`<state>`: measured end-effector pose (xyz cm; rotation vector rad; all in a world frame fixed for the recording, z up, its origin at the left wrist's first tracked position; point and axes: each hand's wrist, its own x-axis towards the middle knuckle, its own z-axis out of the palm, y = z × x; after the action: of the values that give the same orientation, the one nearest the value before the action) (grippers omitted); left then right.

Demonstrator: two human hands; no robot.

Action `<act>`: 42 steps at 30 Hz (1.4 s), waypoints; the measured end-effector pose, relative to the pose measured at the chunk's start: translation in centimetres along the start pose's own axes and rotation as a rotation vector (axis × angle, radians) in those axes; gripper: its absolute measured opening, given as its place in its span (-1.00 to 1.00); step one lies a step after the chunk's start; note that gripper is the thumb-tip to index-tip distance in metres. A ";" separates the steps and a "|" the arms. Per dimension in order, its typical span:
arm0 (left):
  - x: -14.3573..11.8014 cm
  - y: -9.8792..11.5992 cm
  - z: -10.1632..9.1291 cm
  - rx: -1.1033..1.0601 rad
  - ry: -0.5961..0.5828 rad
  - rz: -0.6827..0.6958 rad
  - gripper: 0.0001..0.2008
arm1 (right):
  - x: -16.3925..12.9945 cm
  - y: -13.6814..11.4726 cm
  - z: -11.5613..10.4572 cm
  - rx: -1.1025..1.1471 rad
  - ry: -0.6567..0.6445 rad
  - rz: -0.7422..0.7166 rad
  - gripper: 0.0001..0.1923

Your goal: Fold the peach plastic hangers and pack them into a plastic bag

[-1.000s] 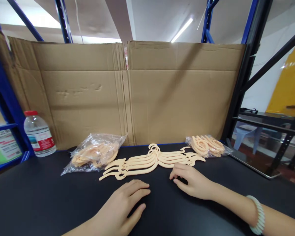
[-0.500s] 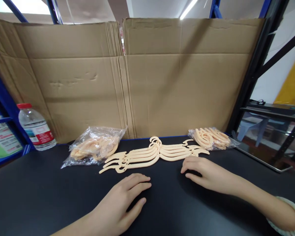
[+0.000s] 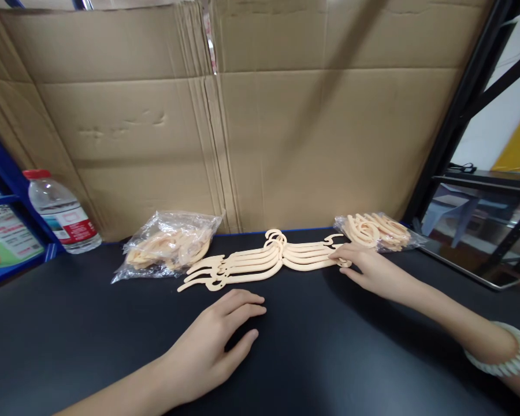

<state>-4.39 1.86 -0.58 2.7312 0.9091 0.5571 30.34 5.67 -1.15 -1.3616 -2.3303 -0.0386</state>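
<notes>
Several cream plastic clothes hangers [image 3: 251,260] lie overlapped in a row on the black table, their hooks bunched at the middle. My right hand [image 3: 366,267] is at their right end, fingers over the nearest hanger's tip and thumb on its near side, closed on it. The fingers cover part of the hanger ends there. My left hand [image 3: 221,335] rests on the table in front of the hangers, palm down, fingers stretched and apart, holding nothing.
A clear plastic bag of cream hanger parts [image 3: 167,248] lies left of the row, another bag [image 3: 379,231] behind my right hand. A water bottle [image 3: 65,216] stands at far left. Cardboard [image 3: 329,144] walls the back. A flat dark panel [image 3: 468,266] lies at right.
My right hand has moved forward and right, from in front of the hangers onto their right end. My left hand stays put on the table. The view has tipped slightly downward.
</notes>
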 end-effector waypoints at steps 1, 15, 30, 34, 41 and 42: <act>0.0 0.0 0.0 -0.001 0.000 0.002 -0.69 | 0.0 0.0 0.1 -0.002 0.002 -0.003 -0.70; 0.1 0.8 -0.4 -0.086 0.007 0.036 -0.68 | 0.1 -0.9 -0.3 0.029 -0.067 0.001 -0.85; -0.1 1.2 -0.6 -0.263 0.023 -0.060 -0.71 | 0.3 -1.1 0.3 0.148 -0.103 0.002 -0.89; 0.0 1.3 -0.6 -0.440 0.065 -0.223 -0.76 | 0.4 -1.3 0.3 0.155 -0.104 0.031 -0.90; 0.5 0.4 -0.4 -0.913 0.263 -0.457 -0.81 | 0.2 -1.8 -0.4 0.245 -0.145 0.119 -0.93; 0.5 0.4 -0.3 -0.941 0.285 -0.480 -0.80 | 0.2 -1.8 -0.4 0.264 -0.128 0.124 -0.91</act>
<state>-3.94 1.93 -0.03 1.5641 0.9758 0.9670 28.96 4.79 -0.36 -1.4044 -2.2497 0.3904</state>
